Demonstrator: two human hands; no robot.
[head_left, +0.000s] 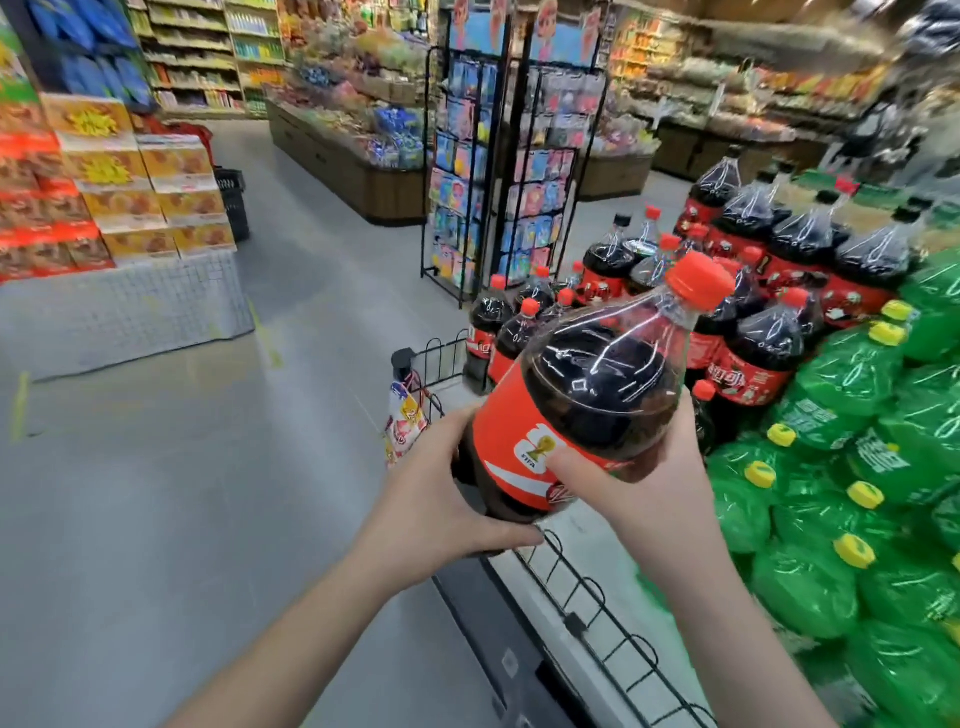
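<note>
left hand: curled round bottle base, thumb underneath | right hand: gripping higher up, thumb flat on front | both forearms bare, stretched forward

Large clear bottle of dark cola, red label, red cap on, tilted with cap toward 1 o'clock and base toward 7; left hand and right hand grip it.

A grey shop floor runs between stocked shelves, stacked boxes and a black wire rack.
</note>
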